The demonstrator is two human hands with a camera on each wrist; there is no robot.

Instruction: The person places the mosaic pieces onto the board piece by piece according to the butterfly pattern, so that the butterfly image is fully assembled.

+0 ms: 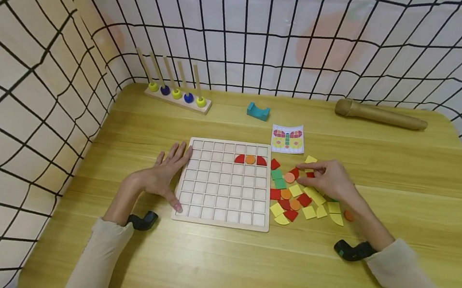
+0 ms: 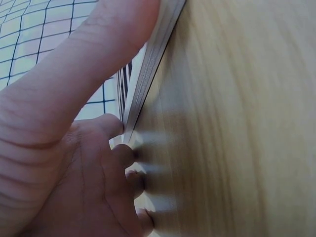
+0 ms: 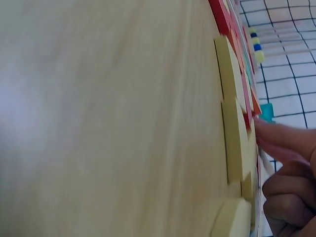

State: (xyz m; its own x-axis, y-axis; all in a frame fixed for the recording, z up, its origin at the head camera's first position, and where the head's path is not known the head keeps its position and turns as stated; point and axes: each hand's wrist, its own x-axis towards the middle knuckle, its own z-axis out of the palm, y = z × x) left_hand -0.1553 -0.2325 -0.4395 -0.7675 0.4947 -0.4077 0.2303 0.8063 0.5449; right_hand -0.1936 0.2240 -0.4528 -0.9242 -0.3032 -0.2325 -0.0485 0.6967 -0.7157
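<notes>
A square wooden grid board [image 1: 226, 179] lies on the table. Two red rounded pieces [image 1: 240, 158] flank an orange disc [image 1: 250, 159] in one of its upper rows. My left hand [image 1: 161, 174] rests spread along the board's left edge, thumb near the lower corner; the left wrist view shows the thumb [image 2: 74, 64] against the board's side. Over the loose pieces right of the board, my right hand [image 1: 329, 179] pinches a red piece [image 1: 295, 172] between thumb and index finger. Its exact shape is partly hidden. A pinkish-orange disc [image 1: 290, 177] lies just beside it.
Loose yellow pieces [image 1: 308, 212], green squares [image 1: 280, 183] and red ones spread right of the board. Behind them lie a butterfly pattern card [image 1: 287, 139], a teal block [image 1: 258, 111], a peg stand with beads [image 1: 180, 99] and a brown tube [image 1: 381, 115]. Black netting [image 1: 267, 37] encloses the table.
</notes>
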